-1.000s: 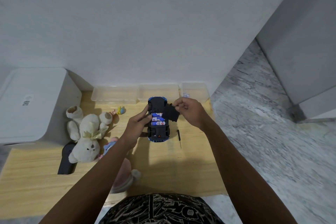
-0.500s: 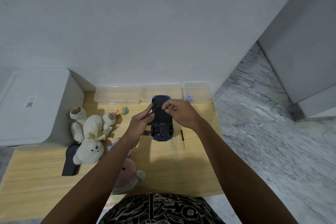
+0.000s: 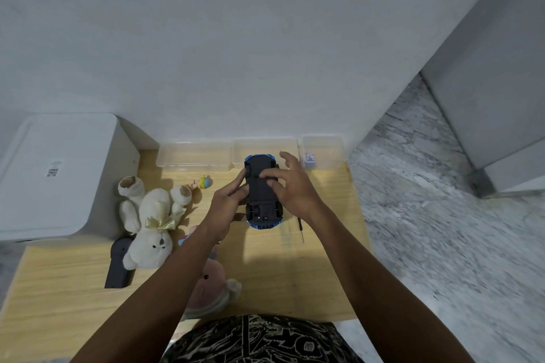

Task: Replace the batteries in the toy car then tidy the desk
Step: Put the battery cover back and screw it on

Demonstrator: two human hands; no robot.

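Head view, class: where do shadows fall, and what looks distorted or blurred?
Head view: soft shadows lie on the desk under both arms and beside the white teddy; wide-angle distortion bends the wall edges; the marble floor smears toward the right edge.

**Worktop layout**

The car (image 3: 263, 190) lies underside up, mid-worktop (image 3: 295, 274), between left hand (image 3: 225, 209) and right hand (image 3: 292, 188). Behind it, three trays (image 3: 194, 156) line the wall. Right of the car lies a screwdriver (image 3: 300, 228); left, a plush bear (image 3: 153, 224), with a remote (image 3: 119, 265) beside it and a box (image 3: 56, 174) further left.
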